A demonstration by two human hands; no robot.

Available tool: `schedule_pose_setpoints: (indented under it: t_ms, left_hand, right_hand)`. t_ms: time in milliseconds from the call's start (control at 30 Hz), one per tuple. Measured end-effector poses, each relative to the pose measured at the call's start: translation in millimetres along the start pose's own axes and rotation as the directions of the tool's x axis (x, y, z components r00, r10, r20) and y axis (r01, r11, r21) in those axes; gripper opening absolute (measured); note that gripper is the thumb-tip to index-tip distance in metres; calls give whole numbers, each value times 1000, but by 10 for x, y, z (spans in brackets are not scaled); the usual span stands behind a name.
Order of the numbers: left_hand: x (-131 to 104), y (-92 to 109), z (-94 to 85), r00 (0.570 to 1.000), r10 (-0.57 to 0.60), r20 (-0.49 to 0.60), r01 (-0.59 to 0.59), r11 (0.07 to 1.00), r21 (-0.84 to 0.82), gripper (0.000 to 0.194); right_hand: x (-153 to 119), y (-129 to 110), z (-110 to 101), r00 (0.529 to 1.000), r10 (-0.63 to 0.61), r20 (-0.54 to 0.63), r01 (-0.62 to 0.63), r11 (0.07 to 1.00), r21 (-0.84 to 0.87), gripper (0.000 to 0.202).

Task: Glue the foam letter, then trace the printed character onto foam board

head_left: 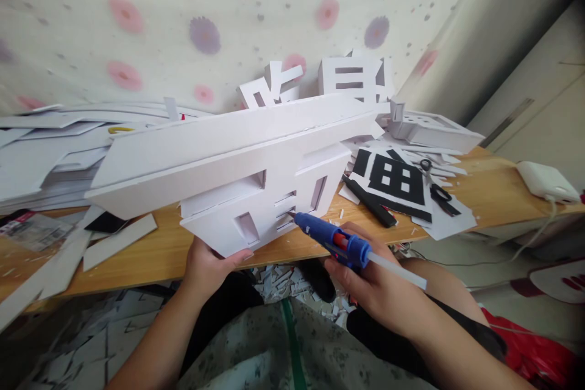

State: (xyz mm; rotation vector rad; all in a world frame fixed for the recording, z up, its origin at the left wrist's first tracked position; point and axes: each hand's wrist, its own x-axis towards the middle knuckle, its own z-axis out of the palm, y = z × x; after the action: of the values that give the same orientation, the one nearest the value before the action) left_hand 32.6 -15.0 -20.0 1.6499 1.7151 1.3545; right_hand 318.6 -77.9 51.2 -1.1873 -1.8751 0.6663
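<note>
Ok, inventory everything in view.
Large board structure: 1, white, centre
Glue gun: 1, blue, centre
Glue stick: 1, whitish, gun's rear
Smaller board structures: several, white, behind
Board offcuts: many, white, left
Patterned paper: count unclear, black-and-white, right
Scissors: 1, black handles, on patterned paper
Slim tool: 1, black, left of scissors
Boxy device: 1, white, far right
Rounded object: 1, white-and-red, right edge
Table: 1, wood-brown, beneath
Curtain: 1, white, flowered, back
Cabinet: 1, whitish, upper right
Floor scraps: many, white, below
Crumpled material: 1, red, lower right
Lap cloth: 1, grey-green, bottom
Left hand: 1, bare, on structure
Right hand: 1, bare, on gun
</note>
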Motion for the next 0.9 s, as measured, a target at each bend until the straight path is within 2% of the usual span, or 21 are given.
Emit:
schedule_pose_setpoints:
  t_ms: [167,367,633,900]
  left_hand:
    - [6,-61,6,1000,6,-16,-5,1000,27,69]
    - [2,-35,3,1000,22,-19,-21,999,34,66]
    - [-2,-15,-4,1000,16,-6,-16,999,32,71]
    - [-7,-24,-10,1000,2,5,-2,1000,29,66]
  right_hand:
    - [26,-65,48,996,-75,42,78,994,-77,7]
    - [38,-61,71,995,-95,14,96,984,-153,9]
    - [29,-25,26,997,-80,-22,74,978,-196,12]
    - [-7,-44,24,998,-43,-53,21,930,-367,11]
